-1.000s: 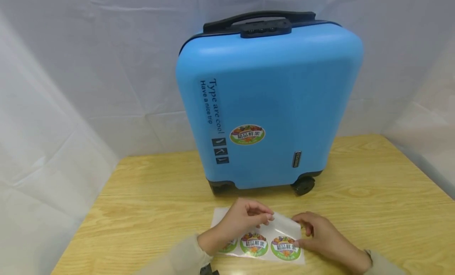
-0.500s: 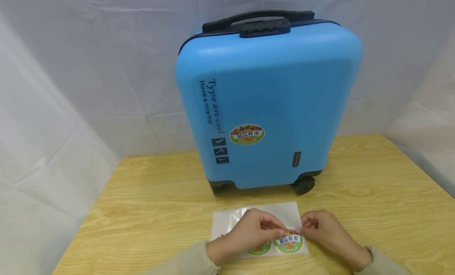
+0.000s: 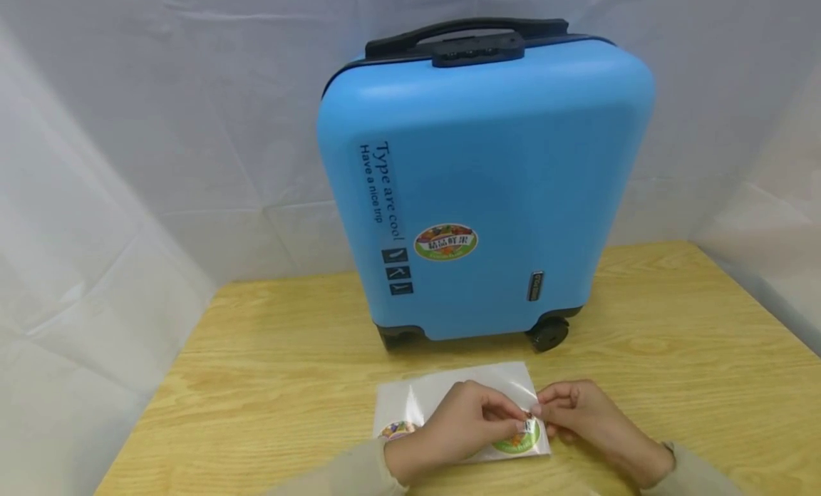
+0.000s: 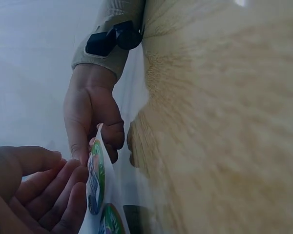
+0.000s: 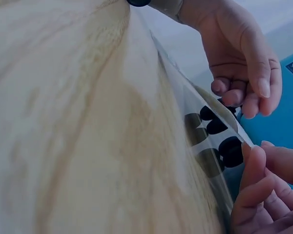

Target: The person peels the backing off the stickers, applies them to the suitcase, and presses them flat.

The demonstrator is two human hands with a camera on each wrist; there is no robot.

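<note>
Sticker sheet [image 3: 442, 385], one: glossy white backing bearing oval fruit stickers. Location: on the tabletop [image 3: 276, 368], just in front of the suitcase [image 3: 487, 189]. I count a left-end sticker [image 3: 398, 429] and a right-end sticker [image 3: 516, 442], both partly covered; whatever lies between is hidden from me.

Right hand [image 3: 584, 417]: thumb and forefinger pinching the sheet's right edge. Left hand [image 3: 465, 421]: fingers bent, thumb and fingertips close together over the right-end sticker; whether they grip anything, I cannot tell.

Handling, as I judge it: sheet light, flexible, slick-faced, apt to slide or curl; stickers thin, easily creased or torn, presumably tacky beneath. I would hold the backing at its edge, and any sticker only by its rim, fingertips clear of the gummed side.

Suitcase, one: blue shell, probably stiff, upright; black carry handle [image 3: 500, 24], black wheel [image 3: 549, 334], dark printed lettering. Suitcase sticker [image 3: 446, 242], one: oval, fruit design, on the front face.
</note>
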